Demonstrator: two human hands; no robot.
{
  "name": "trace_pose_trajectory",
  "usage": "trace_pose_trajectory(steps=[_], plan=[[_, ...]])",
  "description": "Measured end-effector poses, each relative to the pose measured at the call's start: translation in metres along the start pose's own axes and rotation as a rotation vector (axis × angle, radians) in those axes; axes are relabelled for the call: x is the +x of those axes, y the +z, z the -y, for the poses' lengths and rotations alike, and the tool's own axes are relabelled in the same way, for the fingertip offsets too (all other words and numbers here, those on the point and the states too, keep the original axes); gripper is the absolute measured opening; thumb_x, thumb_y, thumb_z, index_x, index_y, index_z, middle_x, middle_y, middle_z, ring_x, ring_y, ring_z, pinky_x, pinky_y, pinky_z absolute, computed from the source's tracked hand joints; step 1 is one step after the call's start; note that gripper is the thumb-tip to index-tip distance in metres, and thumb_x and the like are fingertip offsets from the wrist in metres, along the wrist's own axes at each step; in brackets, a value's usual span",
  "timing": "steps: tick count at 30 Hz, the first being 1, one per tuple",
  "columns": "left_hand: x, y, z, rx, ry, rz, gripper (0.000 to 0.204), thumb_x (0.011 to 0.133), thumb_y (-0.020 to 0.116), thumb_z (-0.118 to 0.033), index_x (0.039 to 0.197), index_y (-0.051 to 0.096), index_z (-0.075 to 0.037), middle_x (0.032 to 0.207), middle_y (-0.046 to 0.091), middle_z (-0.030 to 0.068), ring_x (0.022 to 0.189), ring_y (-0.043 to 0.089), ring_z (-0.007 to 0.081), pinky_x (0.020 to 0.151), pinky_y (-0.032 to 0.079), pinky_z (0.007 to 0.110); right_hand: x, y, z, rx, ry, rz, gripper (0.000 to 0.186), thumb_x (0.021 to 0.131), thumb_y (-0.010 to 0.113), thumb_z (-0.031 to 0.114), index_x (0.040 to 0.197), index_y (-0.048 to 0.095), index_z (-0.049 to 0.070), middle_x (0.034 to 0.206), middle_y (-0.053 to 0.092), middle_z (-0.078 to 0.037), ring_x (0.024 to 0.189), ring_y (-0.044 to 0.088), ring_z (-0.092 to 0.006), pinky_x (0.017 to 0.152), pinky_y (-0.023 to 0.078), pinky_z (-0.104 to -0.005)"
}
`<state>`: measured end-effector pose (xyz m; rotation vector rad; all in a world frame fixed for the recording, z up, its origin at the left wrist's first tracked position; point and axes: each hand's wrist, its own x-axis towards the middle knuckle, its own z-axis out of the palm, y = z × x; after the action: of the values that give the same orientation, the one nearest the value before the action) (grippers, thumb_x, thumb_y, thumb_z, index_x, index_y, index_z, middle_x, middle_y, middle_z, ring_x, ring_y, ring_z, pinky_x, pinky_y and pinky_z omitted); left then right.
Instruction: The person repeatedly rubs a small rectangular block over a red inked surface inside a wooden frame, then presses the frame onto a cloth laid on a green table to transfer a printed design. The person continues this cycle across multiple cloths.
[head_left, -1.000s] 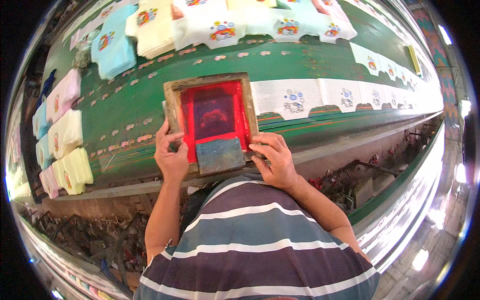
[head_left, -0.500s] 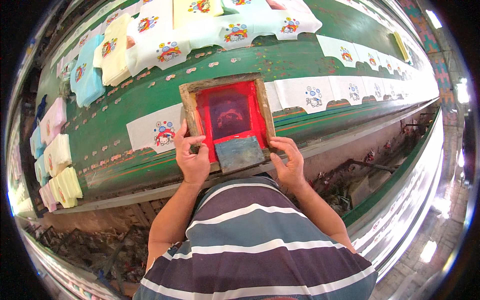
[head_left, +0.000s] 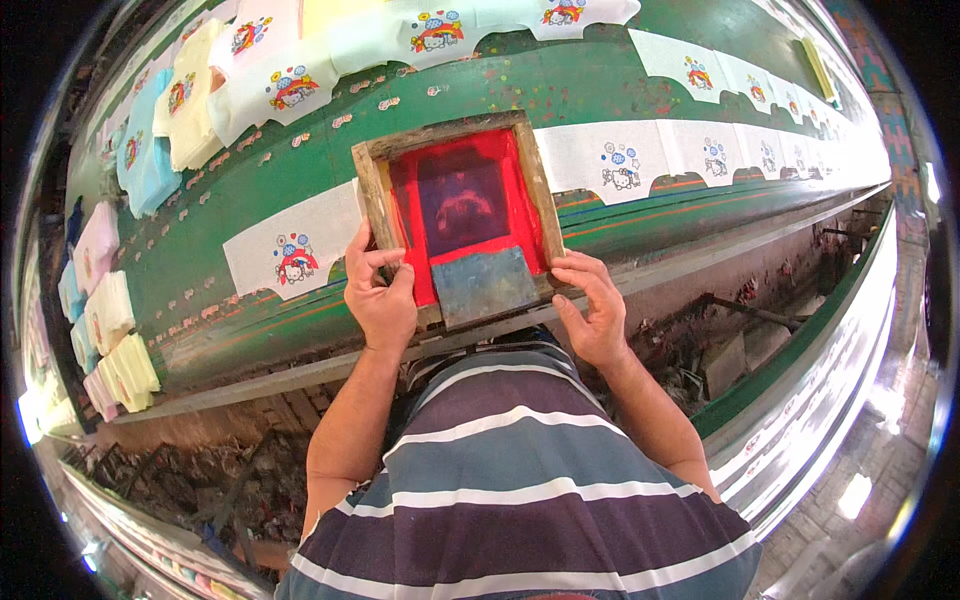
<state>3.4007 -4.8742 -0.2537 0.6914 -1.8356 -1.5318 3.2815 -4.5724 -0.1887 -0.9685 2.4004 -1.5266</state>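
Observation:
A wooden screen-printing frame lies over the white cloth pieces on the green table, tilted slightly, with red ink around a dark mesh window. A grey flat squeegee blade rests inside its near end. My left hand holds the frame's left side near the close corner, thumb and fingers bent around the wood. At the near right corner, my right hand grips the frame between fingers and thumb. Left of the frame lies a white cloth piece with a coloured cartoon print. Whatever lies directly under the frame is hidden.
Right of the frame runs a row of white pieces with blue and black prints. Finished pastel pieces lie at the far left, folded stacks at the near left. A ledge edges the green table.
The frame has shifted a little to the right along the table, with both hands on it. More of the printed piece on its left shows. The view has also shifted.

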Motion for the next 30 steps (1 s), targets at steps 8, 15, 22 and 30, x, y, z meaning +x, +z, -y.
trace_pose_trajectory(steps=[8,15,22,30], plan=[[-0.001,0.005,0.006,-0.080,-0.059,-0.003,0.020,0.092,0.077,0.011,0.107,0.080,-0.002,0.174,0.056,0.0286,0.158,0.059,0.0341,0.129,0.045,0.043,-0.001,-0.001,0.002,-0.022,-0.004,-0.029,0.036,0.095,0.085,0.001,0.131,0.079,0.001,0.145,0.076,-0.020,0.144,0.068,-0.0434,0.122,0.053,-0.0540],[0.001,0.006,0.012,-0.035,-0.022,0.005,0.022,0.090,0.078,0.010,0.107,0.081,-0.003,0.171,0.059,0.0304,0.160,0.058,0.0360,0.131,0.042,0.044,0.012,0.006,0.033,-0.273,-0.275,0.143,0.039,0.090,0.091,0.007,0.128,0.081,0.005,0.141,0.075,-0.016,0.140,0.069,-0.0448,0.117,0.057,-0.0559],[0.002,0.006,0.010,0.008,0.000,0.015,0.022,0.089,0.077,0.009,0.106,0.082,-0.004,0.172,0.058,0.0312,0.162,0.056,0.0383,0.134,0.039,0.046,0.043,0.027,0.043,-0.442,-0.434,0.275,0.038,0.088,0.080,0.008,0.126,0.082,0.007,0.137,0.075,-0.012,0.133,0.072,-0.0383,0.109,0.059,-0.0529],[0.001,0.004,0.008,0.049,-0.038,0.022,0.022,0.089,0.077,0.008,0.108,0.082,-0.004,0.171,0.059,0.0309,0.161,0.057,0.0383,0.133,0.040,0.045,0.075,0.028,0.042,-0.392,-0.486,0.253,0.038,0.087,0.077,0.008,0.125,0.082,0.006,0.126,0.078,-0.010,0.118,0.076,-0.0340,0.101,0.060,-0.0503]])
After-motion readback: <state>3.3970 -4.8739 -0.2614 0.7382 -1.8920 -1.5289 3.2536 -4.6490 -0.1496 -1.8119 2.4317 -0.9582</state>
